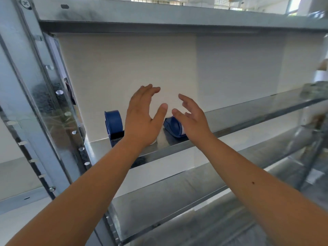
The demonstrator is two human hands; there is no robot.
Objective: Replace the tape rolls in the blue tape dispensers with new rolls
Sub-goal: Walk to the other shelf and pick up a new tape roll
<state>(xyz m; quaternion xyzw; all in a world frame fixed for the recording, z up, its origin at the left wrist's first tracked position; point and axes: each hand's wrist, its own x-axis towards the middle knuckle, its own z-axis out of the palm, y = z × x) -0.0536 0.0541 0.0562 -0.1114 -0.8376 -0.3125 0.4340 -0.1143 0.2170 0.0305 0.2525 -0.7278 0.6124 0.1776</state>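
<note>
On the metal shelf [248,110], two blue tape dispensers are sitting while the left hand [142,121] and right hand [191,119] are hovering above them, fingers loose, gripping nothing.

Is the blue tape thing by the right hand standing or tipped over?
Tipped over: the right dispenser lies slanted on the shelf, round side up; the left dispenser stands upright.

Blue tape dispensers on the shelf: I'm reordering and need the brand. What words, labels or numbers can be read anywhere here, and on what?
No readable text.
Left blue dispenser: no lettering shows.
Right blue dispenser: partly hidden by the right hand, none shows.
Metal shelf and white back panel: bare.
Blurred object at far right: too smeared to tell.
</note>
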